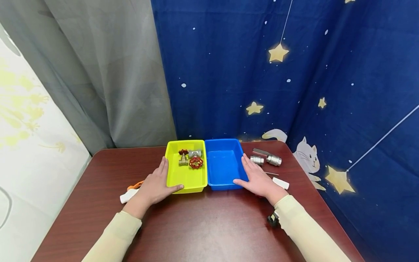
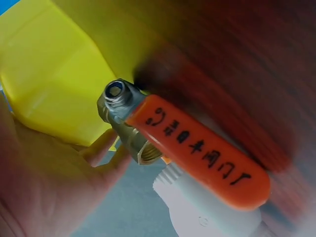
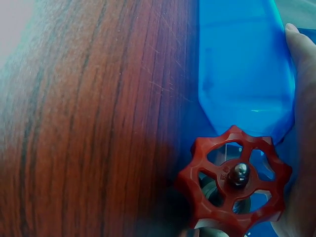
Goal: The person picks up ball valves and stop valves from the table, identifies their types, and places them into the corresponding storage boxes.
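My left hand [image 1: 156, 185] lies along the left side of a yellow tray [image 1: 184, 182], fingers straight and thumb near its front corner. My right hand [image 1: 256, 178] lies likewise along the right side of a blue tray [image 1: 226, 167], which stands against the yellow one with nothing in it. Inside the yellow tray are a small valve with a dark red wheel [image 1: 183, 160] and a gate valve with a bigger red handwheel [image 1: 196, 162]. Beside my left hand is an orange-handled ball valve [image 2: 192, 153]. Close to my right hand, a red handwheel [image 3: 234, 180] shows in the right wrist view.
Right of the blue tray lie metal valves [image 1: 274, 159], a thin rod [image 1: 271, 174] and a white piece [image 1: 280, 183]. Another white piece [image 2: 205, 202] lies under the orange handle. The brown table [image 1: 196, 225] ends at curtains [image 1: 229, 72] behind the trays.
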`<state>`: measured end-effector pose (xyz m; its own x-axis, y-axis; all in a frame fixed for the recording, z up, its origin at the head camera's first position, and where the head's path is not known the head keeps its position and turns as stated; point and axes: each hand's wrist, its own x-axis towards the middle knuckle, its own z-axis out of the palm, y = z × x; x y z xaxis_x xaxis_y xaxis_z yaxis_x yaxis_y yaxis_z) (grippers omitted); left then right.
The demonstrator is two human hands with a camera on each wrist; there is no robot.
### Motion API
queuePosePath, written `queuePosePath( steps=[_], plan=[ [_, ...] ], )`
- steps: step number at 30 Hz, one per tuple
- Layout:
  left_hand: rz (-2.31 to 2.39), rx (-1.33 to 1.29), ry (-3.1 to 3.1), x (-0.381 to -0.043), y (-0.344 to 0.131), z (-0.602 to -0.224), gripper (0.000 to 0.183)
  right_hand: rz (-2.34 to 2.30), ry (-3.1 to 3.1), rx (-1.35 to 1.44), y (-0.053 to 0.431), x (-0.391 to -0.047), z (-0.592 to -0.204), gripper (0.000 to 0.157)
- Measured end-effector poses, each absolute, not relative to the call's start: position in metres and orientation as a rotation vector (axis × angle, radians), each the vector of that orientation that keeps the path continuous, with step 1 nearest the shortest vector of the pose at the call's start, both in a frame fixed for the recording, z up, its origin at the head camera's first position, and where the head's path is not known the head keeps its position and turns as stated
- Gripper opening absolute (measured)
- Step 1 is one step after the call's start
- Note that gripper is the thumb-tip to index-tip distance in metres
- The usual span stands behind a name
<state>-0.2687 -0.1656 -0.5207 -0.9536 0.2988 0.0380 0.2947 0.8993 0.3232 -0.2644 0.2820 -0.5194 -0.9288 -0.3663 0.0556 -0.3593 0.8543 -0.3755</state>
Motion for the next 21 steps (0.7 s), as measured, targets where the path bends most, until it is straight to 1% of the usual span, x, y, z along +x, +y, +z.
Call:
queuePosePath(
  steps=[5,21],
  plan=[
    [0.510,0.478,3.057,-0.2682,-0.1659,-0.5214,0.137,-0.597,3.006,-0.581,0.2818,-0.2637,-0.5191,0.117],
    [0.515,0.426,3.057,-0.2688,-0.1641,-0.5234,0.140,-0.626,2.989,-0.577,0.2827,-0.2661,-0.5193,0.118]
  ],
)
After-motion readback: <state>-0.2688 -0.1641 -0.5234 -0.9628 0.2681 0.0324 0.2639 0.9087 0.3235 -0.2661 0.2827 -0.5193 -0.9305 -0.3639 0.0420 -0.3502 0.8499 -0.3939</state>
